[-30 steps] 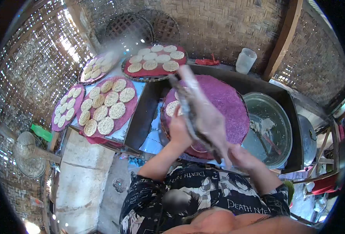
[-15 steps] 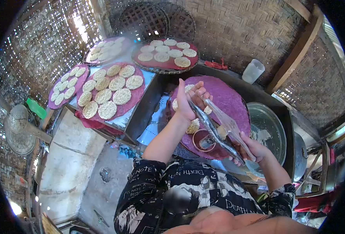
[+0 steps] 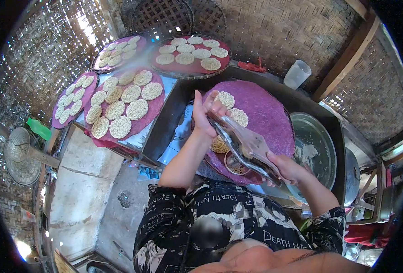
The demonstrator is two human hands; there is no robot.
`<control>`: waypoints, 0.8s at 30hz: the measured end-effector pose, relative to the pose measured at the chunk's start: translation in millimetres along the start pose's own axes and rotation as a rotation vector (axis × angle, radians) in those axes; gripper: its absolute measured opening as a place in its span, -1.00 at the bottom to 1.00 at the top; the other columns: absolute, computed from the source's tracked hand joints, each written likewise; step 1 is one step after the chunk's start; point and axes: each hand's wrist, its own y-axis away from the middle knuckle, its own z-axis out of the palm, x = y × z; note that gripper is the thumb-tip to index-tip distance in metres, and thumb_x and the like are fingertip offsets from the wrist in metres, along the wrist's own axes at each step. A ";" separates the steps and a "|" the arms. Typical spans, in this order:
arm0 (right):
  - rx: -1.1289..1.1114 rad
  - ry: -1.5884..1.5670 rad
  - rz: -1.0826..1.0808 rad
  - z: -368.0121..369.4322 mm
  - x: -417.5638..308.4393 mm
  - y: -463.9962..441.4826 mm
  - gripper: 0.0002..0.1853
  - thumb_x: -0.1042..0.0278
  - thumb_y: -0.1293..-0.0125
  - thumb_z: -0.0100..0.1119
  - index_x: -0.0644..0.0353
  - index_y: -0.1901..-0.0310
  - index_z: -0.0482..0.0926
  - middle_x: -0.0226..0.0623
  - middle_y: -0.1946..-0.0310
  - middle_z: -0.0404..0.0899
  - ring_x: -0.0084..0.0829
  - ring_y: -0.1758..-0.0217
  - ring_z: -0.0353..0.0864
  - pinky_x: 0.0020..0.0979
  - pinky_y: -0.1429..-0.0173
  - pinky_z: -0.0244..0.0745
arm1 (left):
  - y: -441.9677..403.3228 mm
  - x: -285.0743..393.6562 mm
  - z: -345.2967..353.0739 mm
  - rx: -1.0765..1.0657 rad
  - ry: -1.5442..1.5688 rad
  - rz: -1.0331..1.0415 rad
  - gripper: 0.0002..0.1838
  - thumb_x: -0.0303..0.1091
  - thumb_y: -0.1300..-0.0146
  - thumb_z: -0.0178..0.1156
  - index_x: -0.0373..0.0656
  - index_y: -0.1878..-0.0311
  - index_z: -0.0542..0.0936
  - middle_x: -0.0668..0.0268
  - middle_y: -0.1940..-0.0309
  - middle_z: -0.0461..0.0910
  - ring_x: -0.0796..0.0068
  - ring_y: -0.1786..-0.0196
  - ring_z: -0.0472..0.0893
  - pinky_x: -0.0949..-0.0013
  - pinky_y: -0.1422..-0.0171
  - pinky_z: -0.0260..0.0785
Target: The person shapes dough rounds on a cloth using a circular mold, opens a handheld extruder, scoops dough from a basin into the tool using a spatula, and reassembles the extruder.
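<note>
In front of my chest, both hands hold a flat, dark-edged thing wrapped in clear plastic (image 3: 246,144); its exact kind is hard to make out. My left hand (image 3: 205,116) grips its upper-left end, thumb raised and fingers curled over the edge. At the lower-right end, my right hand (image 3: 289,168) has the thumb on top and fingertips underneath. Below it lies a round tray with a purple cloth (image 3: 267,107), bearing pale lacy discs (image 3: 238,117) on the left. A small round bowl (image 3: 236,164) stands on the cloth, partly hidden by the plastic.
More discs lie on a purple cloth (image 3: 157,117) at the left and a round woven tray (image 3: 229,59) behind. A wide basin of liquid (image 3: 331,159) stands at the right. A white plastic container (image 3: 297,74) sits on the back ledge, near a bamboo wall (image 3: 274,36).
The two layers of the plastic-wrapped thing have come closer together, and the pale lump between them is less visible. My left hand has shifted slightly left, uncovering more of the discs.
</note>
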 end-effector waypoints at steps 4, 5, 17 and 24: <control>0.088 0.072 -0.092 6.7 -14.9 -4.5 -0.42 -0.19 -0.29 -0.18 0.28 0.32 0.53 -0.27 0.63 0.51 -0.50 0.65 0.49 -0.48 0.57 0.41 | -12.7 9.6 -0.1 -0.061 -0.023 0.019 -0.44 0.27 -0.22 -0.17 -0.05 0.24 0.55 0.56 0.83 0.15 0.62 0.71 0.26 0.36 0.37 0.36; 0.148 0.107 -0.098 3.8 -11.9 -7.0 -0.43 -0.19 -0.28 -0.16 0.28 0.32 0.53 -0.28 0.63 0.51 -0.50 0.66 0.48 -0.48 0.57 0.40 | -15.2 9.2 -1.7 -0.065 -0.002 0.013 -0.44 0.26 -0.22 -0.17 -0.04 0.25 0.55 0.56 0.84 0.14 0.62 0.72 0.25 0.37 0.38 0.35; 0.312 0.352 -0.012 -0.8 -13.4 33.6 -0.47 -0.15 -0.24 -0.05 0.29 0.37 0.50 -0.32 0.68 0.47 -0.53 0.71 0.44 -0.50 0.63 0.33 | 5.2 -27.5 -2.9 0.119 0.098 -0.093 -0.48 0.27 -0.20 -0.15 0.00 0.44 0.48 0.55 0.88 0.06 0.61 0.78 0.14 0.43 0.50 0.15; 0.260 0.240 -0.083 18.2 7.3 18.8 -0.53 -0.08 -0.24 -0.02 0.28 0.37 0.49 -0.34 0.71 0.44 -0.55 0.74 0.41 -0.50 0.66 0.32 | 17.3 -8.3 0.3 0.152 0.023 -0.062 -0.43 0.29 -0.21 -0.23 -0.01 0.45 0.48 0.55 0.90 0.04 0.64 0.82 0.09 0.46 0.57 0.07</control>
